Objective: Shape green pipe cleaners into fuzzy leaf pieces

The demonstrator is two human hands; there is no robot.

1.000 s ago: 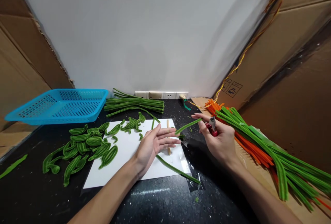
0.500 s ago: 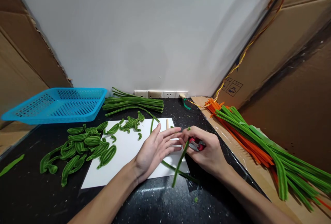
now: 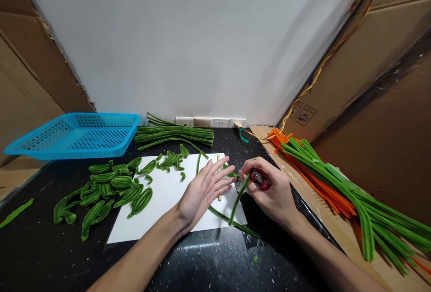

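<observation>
My left hand (image 3: 204,192) hovers palm up over a white sheet of paper (image 3: 134,227), fingers spread, with nothing in it. Beside its fingertips, my right hand (image 3: 276,193) pinches a short green pipe cleaner (image 3: 238,201) that hangs down toward the paper. Red-handled pliers (image 3: 261,181) are tucked in the same hand, their jaws partly hidden. Part of a wooden stick (image 3: 219,197) shows behind my left fingers. A green pipe-cleaner piece (image 3: 247,230) lies across the paper's lower right edge. Looped green pipe-cleaner leaves (image 3: 121,182) are heaped at the left.
A blue perforated basket (image 3: 124,148) stands at the back left. Near the wall sockets (image 3: 220,123) lies a bundle of dark green pipe cleaners (image 3: 175,134). Orange strands (image 3: 323,188) and bright green stems (image 3: 336,184) rest on cardboard at the right. Cardboard walls flank both sides.
My left fingers have spread apart and tilted upward. My right hand has shifted slightly right, away from them, still holding the pipe cleaner and pliers. More of the wooden stick shows.
</observation>
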